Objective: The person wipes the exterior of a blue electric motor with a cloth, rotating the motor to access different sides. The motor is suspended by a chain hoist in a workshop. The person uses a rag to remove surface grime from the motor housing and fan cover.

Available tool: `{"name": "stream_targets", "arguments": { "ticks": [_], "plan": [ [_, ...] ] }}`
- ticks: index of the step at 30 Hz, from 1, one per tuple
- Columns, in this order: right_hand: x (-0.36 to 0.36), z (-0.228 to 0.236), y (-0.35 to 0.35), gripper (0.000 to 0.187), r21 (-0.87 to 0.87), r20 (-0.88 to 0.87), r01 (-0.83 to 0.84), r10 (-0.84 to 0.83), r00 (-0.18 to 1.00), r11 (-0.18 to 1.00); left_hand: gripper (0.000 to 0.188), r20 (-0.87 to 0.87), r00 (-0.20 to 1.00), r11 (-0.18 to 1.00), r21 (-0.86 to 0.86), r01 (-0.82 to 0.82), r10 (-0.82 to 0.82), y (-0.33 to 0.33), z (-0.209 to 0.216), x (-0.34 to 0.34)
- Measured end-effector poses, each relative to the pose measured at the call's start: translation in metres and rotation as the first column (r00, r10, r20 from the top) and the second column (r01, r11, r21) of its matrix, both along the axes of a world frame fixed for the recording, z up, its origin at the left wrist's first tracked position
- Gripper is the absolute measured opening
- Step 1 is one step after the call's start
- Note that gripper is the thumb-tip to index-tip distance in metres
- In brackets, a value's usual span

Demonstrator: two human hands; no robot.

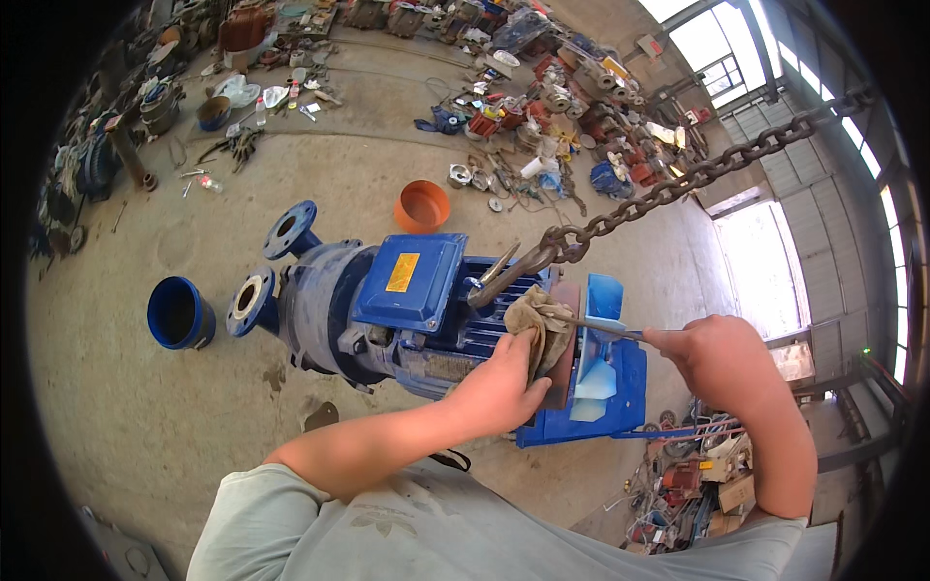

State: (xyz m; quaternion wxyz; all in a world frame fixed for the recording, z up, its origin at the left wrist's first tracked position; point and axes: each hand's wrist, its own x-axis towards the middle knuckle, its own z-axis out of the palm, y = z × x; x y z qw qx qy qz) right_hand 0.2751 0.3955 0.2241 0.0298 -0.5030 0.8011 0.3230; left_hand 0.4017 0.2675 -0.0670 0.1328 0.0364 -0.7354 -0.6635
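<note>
A blue electric motor with a pump (315, 295) lies in front of me, its square blue terminal box (399, 308) facing up. My left hand (506, 380) grips a dirty beige rag (531, 318) against the motor's right end. From the right, my right hand (715, 356) is closed on a thin metal rod-like tool (620, 331), the index finger stretched along it. The tool's far end reaches the rag, where its tip is hidden. Light-blue fan blades (595, 380) stand between my hands, next to a brownish flat plate (562, 382).
A rusty chain (678, 184) slants down from the upper right to a hook (513, 278) at the motor's top. A blue bucket (181, 314) and an orange basin (422, 205) stand on the floor. Piled parts (572, 82) line the far side; more clutter (683, 479) lies lower right.
</note>
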Motion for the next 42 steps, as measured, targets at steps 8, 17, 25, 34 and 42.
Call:
{"name": "stream_targets", "arguments": {
  "ticks": [8,17,25,34,42],
  "plan": [
    [-0.039,-0.025,-0.054,0.031,0.158,0.028,-0.022,0.018,0.999,0.987,0.083,-0.067,0.995,0.995,0.072,-0.075,0.080,0.011,-0.007,0.015],
    [-0.033,-0.010,-0.070,0.031,0.269,-0.105,0.089,-0.062,0.993,0.959,0.078,-0.041,0.997,0.996,0.070,-0.055,0.058,0.008,-0.015,0.013],
    [-0.054,-0.026,-0.075,0.029,0.123,0.228,-0.157,0.126,0.965,0.980,0.077,-0.078,0.977,0.979,0.065,-0.191,0.196,0.008,-0.034,0.016],
    [-0.041,-0.009,-0.026,0.038,0.157,0.100,-0.192,0.178,0.979,0.969,0.079,-0.129,0.982,0.990,0.036,-0.136,0.139,0.021,-0.036,0.011],
    [-0.007,-0.052,-0.052,0.051,0.279,0.036,-0.116,0.111,0.993,0.953,0.080,-0.044,0.991,0.990,0.059,-0.127,0.130,0.014,-0.045,0.017]
  ]
}}
